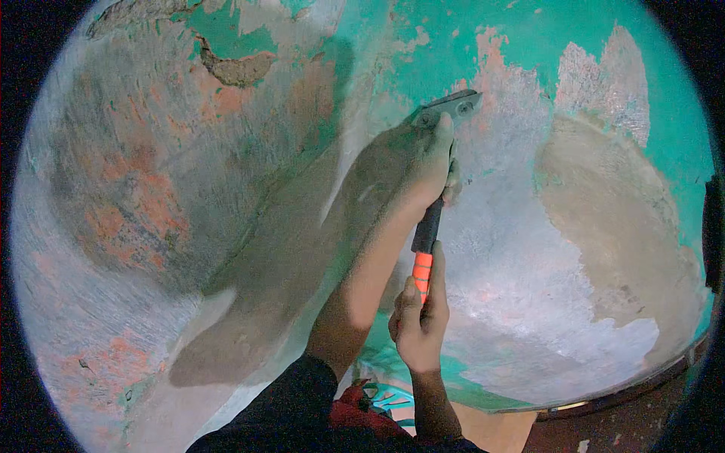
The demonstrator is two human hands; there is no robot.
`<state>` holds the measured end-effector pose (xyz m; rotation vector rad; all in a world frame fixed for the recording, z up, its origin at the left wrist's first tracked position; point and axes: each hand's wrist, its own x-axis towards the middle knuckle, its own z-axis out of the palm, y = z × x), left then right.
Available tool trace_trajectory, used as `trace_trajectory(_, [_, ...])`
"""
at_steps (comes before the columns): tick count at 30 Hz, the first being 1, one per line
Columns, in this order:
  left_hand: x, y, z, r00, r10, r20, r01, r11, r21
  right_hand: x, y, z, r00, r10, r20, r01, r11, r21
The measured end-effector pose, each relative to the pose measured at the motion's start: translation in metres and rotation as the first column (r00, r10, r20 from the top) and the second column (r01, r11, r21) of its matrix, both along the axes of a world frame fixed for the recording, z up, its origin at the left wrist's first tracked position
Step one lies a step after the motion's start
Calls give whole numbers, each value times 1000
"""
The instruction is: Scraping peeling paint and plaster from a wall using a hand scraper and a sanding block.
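A long-handled paint scraper (427,226) slants up across the wall (498,170), with a black sleeve and an orange grip on its handle. My left hand (439,164) is wrapped around the upper handle, its thumb pressed along the metal blade head (450,107), which has two bolts. Lower down, my right hand (422,328) holds the orange grip. The blade edge lies over a border of green paint and bare, scraped surface; whether it touches cannot be made out. My left arm and its shadow cover part of the wall.
Green paint (600,28) remains along the top and right. A chipped hollow (235,65) breaks the plaster at upper left. A brown-grey patch (612,226) lies at right. Below are a dark skirting edge (623,379), brownish floor (612,424) and a red item (362,413) near my body.
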<state>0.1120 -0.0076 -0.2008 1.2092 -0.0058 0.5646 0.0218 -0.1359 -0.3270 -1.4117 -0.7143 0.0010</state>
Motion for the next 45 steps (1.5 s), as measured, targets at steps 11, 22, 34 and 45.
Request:
trace_trajectory(11, [6, -12, -11, 998, 62, 30, -64, 996, 62, 9, -9, -13, 995, -40, 90, 42, 999, -18])
trace_trajectory(22, [12, -30, 62, 997, 59, 50, -63, 995, 81, -1, -25, 78, 997, 1, -76, 2, 999, 43])
trace_trajectory(34, [5, -25, 69, 977, -181, 113, 188, 981, -55, -21, -27, 96, 993, 7, -120, -13, 999, -48])
trace_trajectory(45, [7, -12, 76, 975, -209, 72, 212, 977, -35, -11, -9, 87, 999, 23, -40, -24, 1000, -12])
